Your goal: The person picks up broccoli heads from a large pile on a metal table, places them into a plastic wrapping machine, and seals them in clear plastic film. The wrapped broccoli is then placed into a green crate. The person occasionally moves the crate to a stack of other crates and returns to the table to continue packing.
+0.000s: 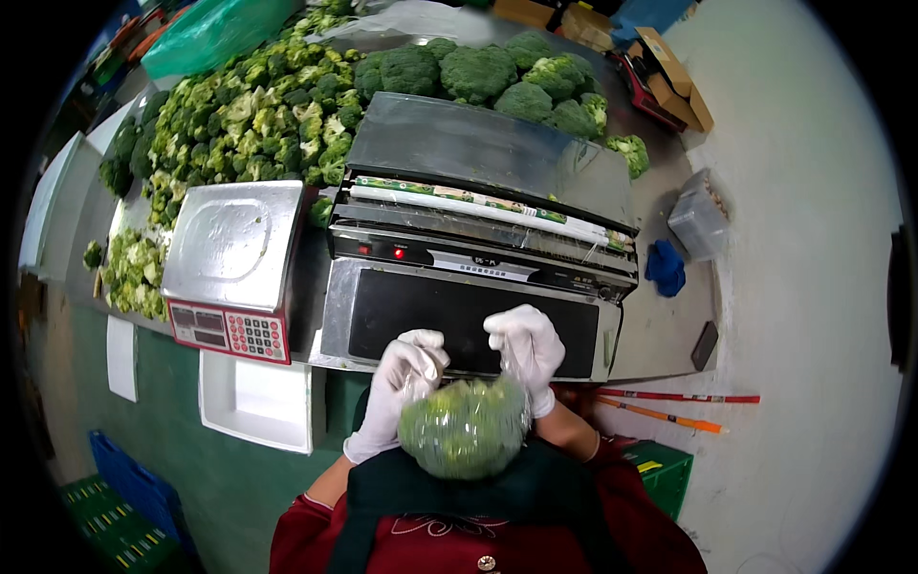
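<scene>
A plastic-wrapped bundle of broccoli [462, 430] hangs close to my chest, between my two white-gloved hands. My left hand [410, 373] pinches the film at the bundle's left side, its fingers curled shut. On the right side my right hand [527, 351] grips the film in the same way. Beyond my hands lies the black heating plate [445, 308] of a film wrapping machine, its red lamp lit. A roll of cling film [473, 208] sits in the machine under the metal cover [488, 140].
A digital scale [229, 244] stands left of the machine. Cut broccoli florets [244, 122] are heaped behind it, whole broccoli heads [477, 72] behind the machine. At right are a clear plastic container [699, 219] and a blue cloth [665, 269]. A white foam box [254, 402] is below the scale.
</scene>
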